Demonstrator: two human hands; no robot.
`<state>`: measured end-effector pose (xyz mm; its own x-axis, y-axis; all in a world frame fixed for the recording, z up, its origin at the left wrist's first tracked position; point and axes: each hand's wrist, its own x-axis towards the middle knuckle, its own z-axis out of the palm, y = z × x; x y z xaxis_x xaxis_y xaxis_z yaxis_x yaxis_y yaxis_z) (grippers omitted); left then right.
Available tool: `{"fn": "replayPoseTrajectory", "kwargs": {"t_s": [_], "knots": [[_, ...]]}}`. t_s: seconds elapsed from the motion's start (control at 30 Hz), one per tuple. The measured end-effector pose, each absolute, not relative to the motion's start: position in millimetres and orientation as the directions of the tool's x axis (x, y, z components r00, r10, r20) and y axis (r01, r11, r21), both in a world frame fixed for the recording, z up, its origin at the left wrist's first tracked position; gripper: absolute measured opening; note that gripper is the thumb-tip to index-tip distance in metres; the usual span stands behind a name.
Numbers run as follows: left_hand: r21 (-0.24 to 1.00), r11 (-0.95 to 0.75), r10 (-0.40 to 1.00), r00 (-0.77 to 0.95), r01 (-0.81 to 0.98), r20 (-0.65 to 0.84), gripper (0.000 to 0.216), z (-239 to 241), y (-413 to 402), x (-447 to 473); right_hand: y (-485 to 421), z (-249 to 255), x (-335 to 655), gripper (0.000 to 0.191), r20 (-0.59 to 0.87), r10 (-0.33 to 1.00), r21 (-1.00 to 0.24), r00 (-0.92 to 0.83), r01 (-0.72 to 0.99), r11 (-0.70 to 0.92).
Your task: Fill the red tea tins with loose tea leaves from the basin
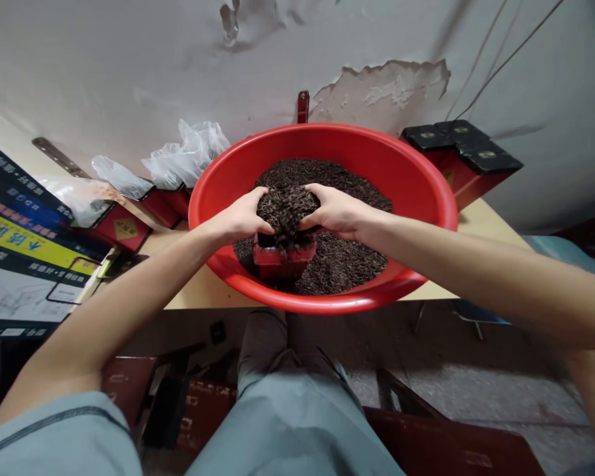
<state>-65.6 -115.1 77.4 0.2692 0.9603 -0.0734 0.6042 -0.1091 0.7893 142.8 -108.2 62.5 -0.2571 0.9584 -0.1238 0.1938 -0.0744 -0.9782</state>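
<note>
A wide red plastic basin (322,304) holds a heap of dark, dried loose leaves that look like tea (350,258). Inside it, toward the front left, is a red tin (283,262) with its open top facing up. My left hand (245,215) and my right hand (337,213) cup a clump of tea leaves (286,206) between them, right over the tin. The fingers curl round the clump from both sides and are partly buried in it. Some leaves are blurred, spilling at the tin's mouth.
Left of the basin, red tins (121,228) stand with clear plastic bags (191,155) sticking out of them. More red tins with black ends (476,147) are at the right. A printed carton (30,244) lies far left on the table (198,287). Behind rises a peeling wall.
</note>
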Motion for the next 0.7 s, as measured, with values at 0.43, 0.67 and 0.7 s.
{"fn": "replayPoseTrajectory", "kwargs": {"t_s": [0.43, 0.67, 0.7], "knots": [[0.745, -0.150, 0.939, 0.329, 0.651, -0.099, 0.031, 96.9, -111.9, -73.4, -86.3, 81.0, 153.8, 0.018, 0.012, 0.890, -0.913, -0.456, 0.358, 0.196], [0.546, -0.090, 0.996, 0.073, 0.833, 0.052, 0.036, 78.0, -24.6, -75.6, -1.4, 50.1, 178.1, 0.025, 0.069, 0.972, -0.640, -0.225, 0.737, 0.216], [0.479, -0.050, 0.999, 0.035, 0.877, 0.040, 0.039, 70.6, -10.3, -74.6, 9.6, 40.5, 181.7, 0.031, 0.023, 0.984, -0.581, -0.179, 0.798, 0.158]]}}
